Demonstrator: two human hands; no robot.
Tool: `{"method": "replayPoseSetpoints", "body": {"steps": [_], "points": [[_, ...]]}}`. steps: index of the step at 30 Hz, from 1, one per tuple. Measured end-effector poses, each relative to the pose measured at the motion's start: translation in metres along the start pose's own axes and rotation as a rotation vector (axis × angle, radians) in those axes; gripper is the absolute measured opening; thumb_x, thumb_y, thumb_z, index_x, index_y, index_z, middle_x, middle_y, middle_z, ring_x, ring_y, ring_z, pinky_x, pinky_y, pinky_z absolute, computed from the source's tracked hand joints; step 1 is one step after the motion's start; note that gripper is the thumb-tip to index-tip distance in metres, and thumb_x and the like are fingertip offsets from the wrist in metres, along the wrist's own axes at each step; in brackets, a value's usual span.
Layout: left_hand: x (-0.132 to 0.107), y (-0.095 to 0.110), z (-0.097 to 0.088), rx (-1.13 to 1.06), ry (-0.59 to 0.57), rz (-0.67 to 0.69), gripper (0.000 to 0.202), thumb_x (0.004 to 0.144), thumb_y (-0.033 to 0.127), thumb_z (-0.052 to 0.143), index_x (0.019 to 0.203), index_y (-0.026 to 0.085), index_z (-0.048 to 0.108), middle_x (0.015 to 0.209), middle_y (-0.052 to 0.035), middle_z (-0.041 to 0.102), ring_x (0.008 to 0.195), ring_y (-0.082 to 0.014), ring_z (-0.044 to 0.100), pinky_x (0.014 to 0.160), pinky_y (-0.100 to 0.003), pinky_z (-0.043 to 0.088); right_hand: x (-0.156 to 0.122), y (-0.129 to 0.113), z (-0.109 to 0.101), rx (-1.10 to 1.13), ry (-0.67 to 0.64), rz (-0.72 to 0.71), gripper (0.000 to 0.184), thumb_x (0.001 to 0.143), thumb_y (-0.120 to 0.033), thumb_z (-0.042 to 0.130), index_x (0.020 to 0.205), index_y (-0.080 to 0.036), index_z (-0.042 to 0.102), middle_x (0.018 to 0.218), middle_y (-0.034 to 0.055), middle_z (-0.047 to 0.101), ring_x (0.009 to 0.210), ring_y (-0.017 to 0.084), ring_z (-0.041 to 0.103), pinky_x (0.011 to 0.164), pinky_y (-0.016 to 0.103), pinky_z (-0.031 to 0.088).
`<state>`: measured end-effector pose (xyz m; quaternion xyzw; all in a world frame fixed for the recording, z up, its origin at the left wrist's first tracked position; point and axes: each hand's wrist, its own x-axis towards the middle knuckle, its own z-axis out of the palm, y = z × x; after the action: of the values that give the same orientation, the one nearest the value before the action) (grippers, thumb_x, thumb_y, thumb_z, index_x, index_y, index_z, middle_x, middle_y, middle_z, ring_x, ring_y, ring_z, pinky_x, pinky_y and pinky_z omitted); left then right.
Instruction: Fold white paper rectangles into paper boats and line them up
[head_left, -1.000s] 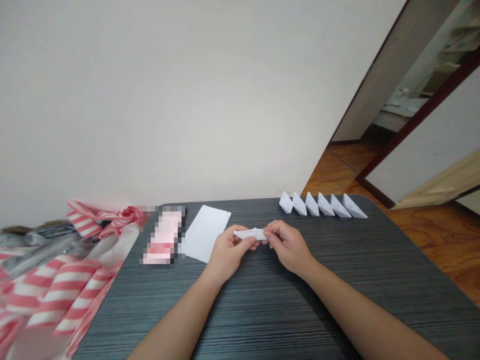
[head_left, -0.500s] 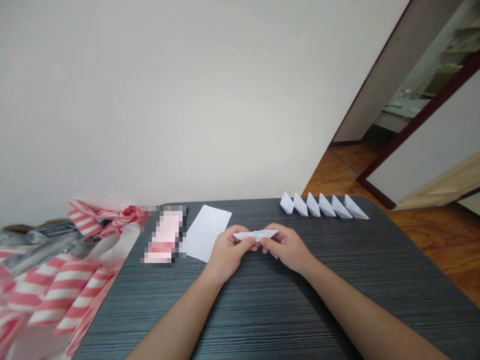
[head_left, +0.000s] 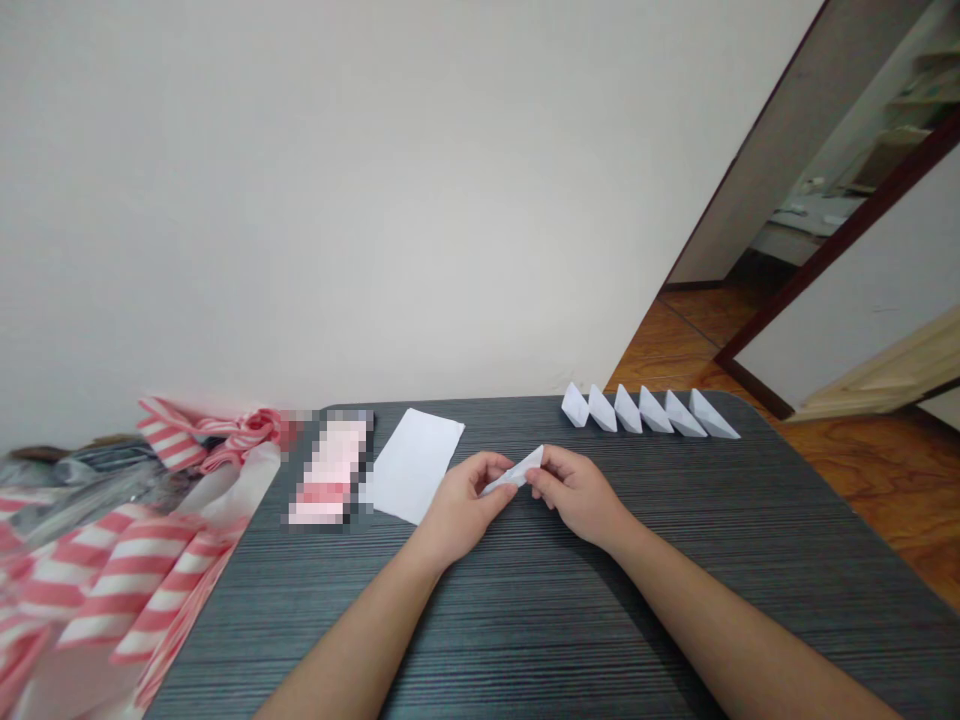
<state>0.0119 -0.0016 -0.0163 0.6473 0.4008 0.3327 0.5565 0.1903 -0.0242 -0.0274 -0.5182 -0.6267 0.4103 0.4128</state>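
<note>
Both my hands pinch a small folded white paper piece (head_left: 517, 471) just above the dark striped table (head_left: 570, 600). My left hand (head_left: 461, 505) grips its lower left end, fingers closed. My right hand (head_left: 577, 490) holds its upper right end, fingers curled. The paper is tilted, its right tip raised. A flat white sheet (head_left: 412, 463) lies just left of my left hand. A row of several folded white paper boats (head_left: 649, 410) stands along the table's far right edge.
A red-and-white striped plastic bag (head_left: 112, 580) lies over the table's left side. A blurred pink object (head_left: 330, 470) sits beside the white sheet. A pale wall is behind the table. An orange wooden floor (head_left: 862, 470) and doorway lie to the right.
The folded paper went from lying level and stretched between my hands to tilted with its right tip up. My hands have drawn closer together.
</note>
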Motion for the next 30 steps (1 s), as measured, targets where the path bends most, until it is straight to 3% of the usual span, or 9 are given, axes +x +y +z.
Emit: {"method": "replayPoseSetpoints", "body": {"steps": [6, 30], "points": [[-0.0025, 0.0067, -0.0015, 0.167, -0.082, 0.001, 0.028, 0.082, 0.039, 0.051, 0.082, 0.016, 0.066, 0.074, -0.0035, 0.064, 0.068, -0.0148, 0.056, 0.062, -0.024, 0.041, -0.0005, -0.0091, 0.0001, -0.018, -0.042, -0.026, 0.015, 0.084, -0.024, 0.053, 0.074, -0.016, 0.061, 0.061, -0.001, 0.056, 0.055, 0.011, 0.049, 0.053, 0.021, 0.038], [-0.0054, 0.007, 0.0023, 0.234, 0.001, 0.011, 0.029, 0.084, 0.038, 0.046, 0.072, 0.016, 0.062, 0.07, -0.0025, 0.063, 0.065, -0.0141, 0.055, 0.059, -0.023, 0.04, 0.0005, -0.0082, 0.0048, -0.009, -0.072, 0.059, 0.02, 0.085, -0.029, 0.051, 0.072, -0.015, 0.058, 0.057, -0.0015, 0.057, 0.052, 0.011, 0.051, 0.054, 0.021, 0.04]]}}
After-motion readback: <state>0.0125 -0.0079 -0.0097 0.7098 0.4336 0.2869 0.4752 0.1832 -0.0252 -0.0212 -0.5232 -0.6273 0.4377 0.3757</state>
